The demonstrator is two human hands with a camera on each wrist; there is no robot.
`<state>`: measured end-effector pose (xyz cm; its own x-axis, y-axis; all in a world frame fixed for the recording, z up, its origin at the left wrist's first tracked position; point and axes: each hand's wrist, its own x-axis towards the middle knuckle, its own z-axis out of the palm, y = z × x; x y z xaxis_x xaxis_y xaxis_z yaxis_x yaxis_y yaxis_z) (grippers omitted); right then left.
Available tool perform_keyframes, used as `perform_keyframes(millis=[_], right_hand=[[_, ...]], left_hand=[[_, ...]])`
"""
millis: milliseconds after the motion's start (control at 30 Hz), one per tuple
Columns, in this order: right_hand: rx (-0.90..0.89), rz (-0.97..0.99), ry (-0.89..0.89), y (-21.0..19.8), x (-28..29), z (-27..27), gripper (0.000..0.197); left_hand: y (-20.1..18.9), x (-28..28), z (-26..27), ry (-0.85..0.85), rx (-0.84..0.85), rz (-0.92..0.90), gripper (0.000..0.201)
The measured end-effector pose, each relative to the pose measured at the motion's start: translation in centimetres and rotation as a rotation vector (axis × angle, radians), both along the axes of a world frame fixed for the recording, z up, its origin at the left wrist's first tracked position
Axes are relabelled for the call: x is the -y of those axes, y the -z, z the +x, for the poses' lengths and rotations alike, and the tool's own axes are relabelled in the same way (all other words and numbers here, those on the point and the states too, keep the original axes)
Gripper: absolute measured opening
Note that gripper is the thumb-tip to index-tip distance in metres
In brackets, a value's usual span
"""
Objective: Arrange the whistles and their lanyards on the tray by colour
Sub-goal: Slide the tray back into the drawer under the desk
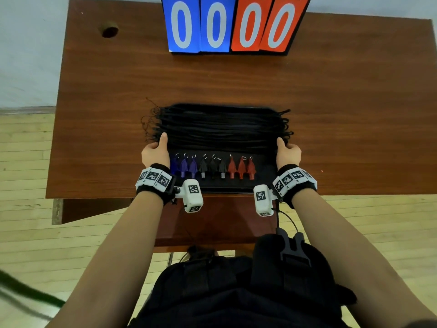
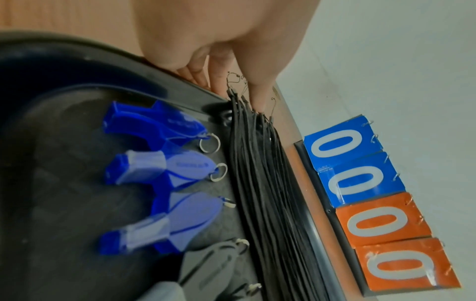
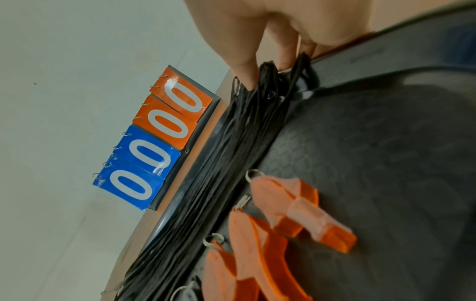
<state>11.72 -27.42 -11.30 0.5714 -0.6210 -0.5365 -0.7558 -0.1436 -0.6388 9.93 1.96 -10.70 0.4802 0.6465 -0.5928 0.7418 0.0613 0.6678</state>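
I have my left hand (image 1: 155, 153) on the left edge of the black tray (image 1: 222, 187), thumb lying over the rim and fingers curled under it beside the lanyard ends, and my right hand (image 1: 288, 154) gripping the right edge the same way, so both hands clasp the tray between them. Across the far half of the tray I see the bundle of black lanyards (image 1: 220, 127) laid side to side. In the near half the whistles stand in a row: three blue whistles (image 1: 184, 166) at the left, three black whistles (image 1: 212, 167) in the middle, three red whistles (image 1: 241, 167) at the right. The tray sits on the wooden bench (image 1: 331, 102), with a flip scoreboard (image 1: 233, 24) reading zeros at the far edge
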Motion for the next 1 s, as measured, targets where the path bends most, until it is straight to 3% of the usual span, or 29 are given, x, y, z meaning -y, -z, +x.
perform_keyframes(millis=[167, 467, 600, 1000], right_hand=[[0.022, 0.018, 0.028, -0.4, 0.1, -0.1, 0.025], [0.036, 0.04, 0.023, -2.5, -0.1, -0.7, 0.029], [0.08, 0.054, 0.004, -4.5, 0.0, -0.6, 0.022], [0.119, 0.09, -0.053, -7.9, 0.5, -1.7, 0.045]], left_hand=[[-0.6, -0.1, 0.6, -0.008, 0.033, -0.023, 0.04], [-2.1, -0.6, 1.1, 0.017, 0.03, -0.085, 0.032], [-3.4, -0.6, 1.3, 0.023, 0.057, -0.067, 0.053], [-5.6, -0.4, -1.6, -0.029, 0.105, 0.0, 0.051]])
